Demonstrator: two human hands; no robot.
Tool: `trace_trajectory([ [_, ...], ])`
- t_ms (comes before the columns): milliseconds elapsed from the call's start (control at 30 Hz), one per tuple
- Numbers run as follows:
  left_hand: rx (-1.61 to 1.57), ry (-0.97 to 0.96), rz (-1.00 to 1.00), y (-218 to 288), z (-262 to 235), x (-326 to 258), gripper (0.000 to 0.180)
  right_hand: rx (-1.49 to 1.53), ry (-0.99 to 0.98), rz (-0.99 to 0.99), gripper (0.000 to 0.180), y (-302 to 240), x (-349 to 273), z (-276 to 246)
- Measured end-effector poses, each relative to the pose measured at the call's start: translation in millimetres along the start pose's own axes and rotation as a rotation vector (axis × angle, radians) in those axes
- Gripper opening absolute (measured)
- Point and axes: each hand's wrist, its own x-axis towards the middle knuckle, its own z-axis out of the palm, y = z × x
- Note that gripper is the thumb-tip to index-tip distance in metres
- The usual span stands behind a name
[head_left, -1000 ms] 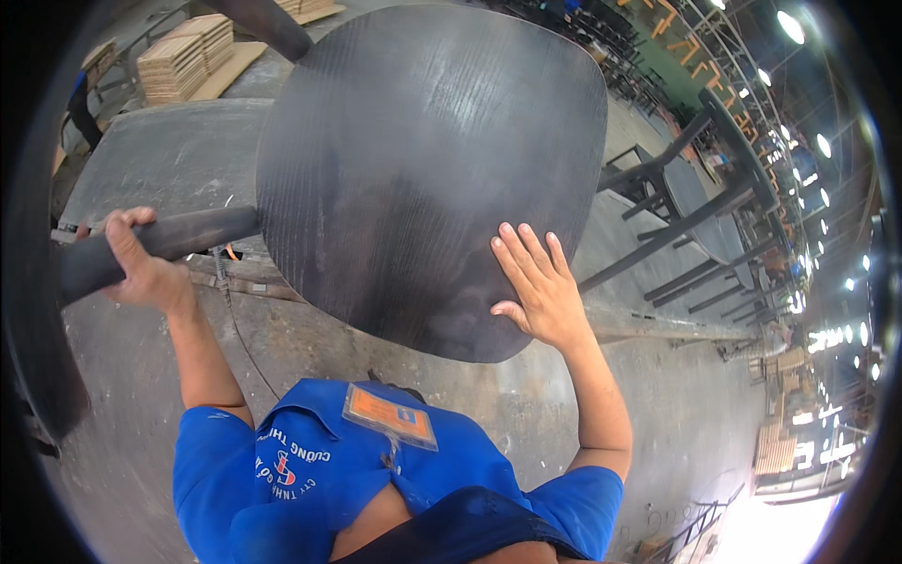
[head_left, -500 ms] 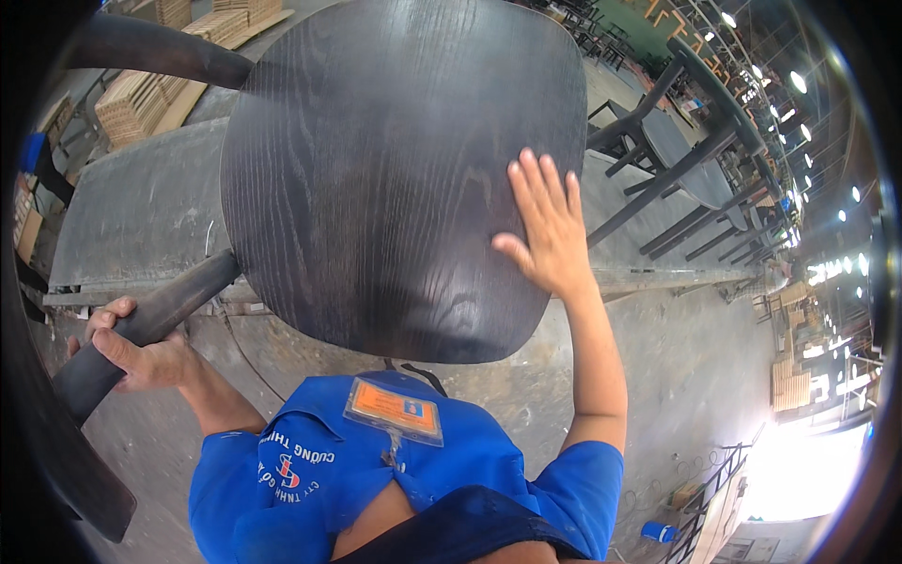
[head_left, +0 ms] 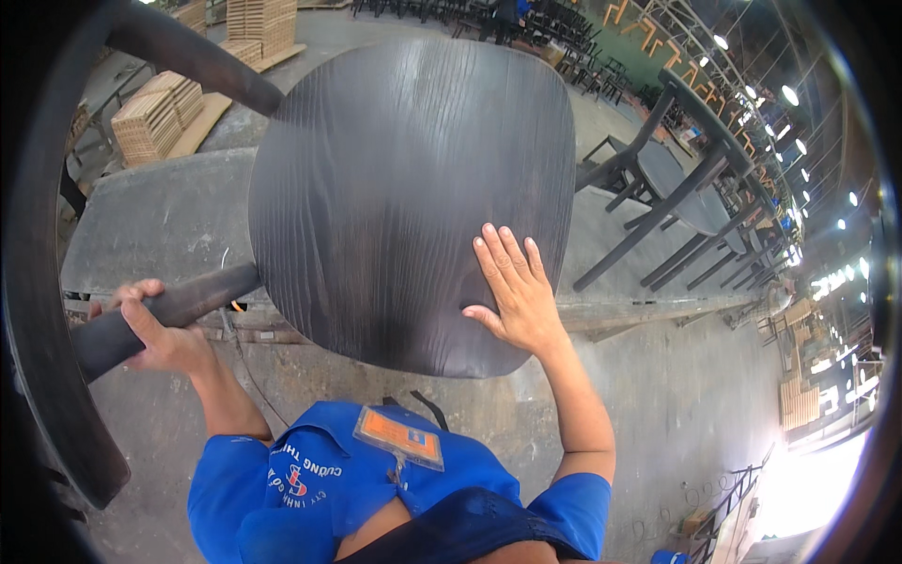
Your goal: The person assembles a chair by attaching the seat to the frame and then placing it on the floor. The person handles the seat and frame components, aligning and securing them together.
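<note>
A dark, wood-grained chair fills the middle, its rounded seat facing up at me. My left hand is wrapped round the near back post, thumb on top. Flat on the seat's right side lies my right hand, fingers stretched out and the thumb apart. The curved backrest runs down the left edge of the view. A second post joins the seat at the far left. The chair's legs are hidden under the seat.
Beneath the chair is a long grey bench. More dark chairs stand in a row along it to the right. Stacked wooden slats lie beyond on the left. A cable hangs by the bench's near edge.
My right hand has slid toward me and a little left across the seat, still flat. More of the seat's far edge shows. The left hand keeps its hold on the post.
</note>
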Motion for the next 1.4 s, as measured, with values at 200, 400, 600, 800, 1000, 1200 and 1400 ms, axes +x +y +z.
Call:
trace_trajectory([
  [200,-0.067,-0.021,0.034,11.3,-29.0,-7.1,0.045,-0.144,0.174,-0.013,0.072,52.4,67.1,-16.9],
  [400,0.012,-0.050,0.069,21.5,-59.6,-14.4,0.045,-0.262,0.434,0.124,0.065,86.3,131.6,-36.9],
  [600,0.052,-0.020,0.066,28.8,-69.2,-18.2,0.045,-0.274,0.541,0.299,0.062,89.7,149.2,-36.9],
  [800,0.001,-0.001,0.038,30.8,-62.9,-16.2,0.041,-0.299,0.416,0.152,0.064,47.4,112.1,-16.6],
  [1000,0.015,0.009,0.025,27.4,-40.5,-10.3,0.041,-0.071,0.255,0.070,0.071,-1.7,40.4,7.5],
  [1200,0.024,0.048,-0.019,22.2,-17.2,-2.3,0.045,-0.106,0.129,0.350,0.079,-37.5,-25.7,17.4],
  [1400,0.066,0.018,0.002,17.8,-8.2,4.2,0.050,0.389,0.370,0.882,0.074,-38.4,-69.7,37.2],
])
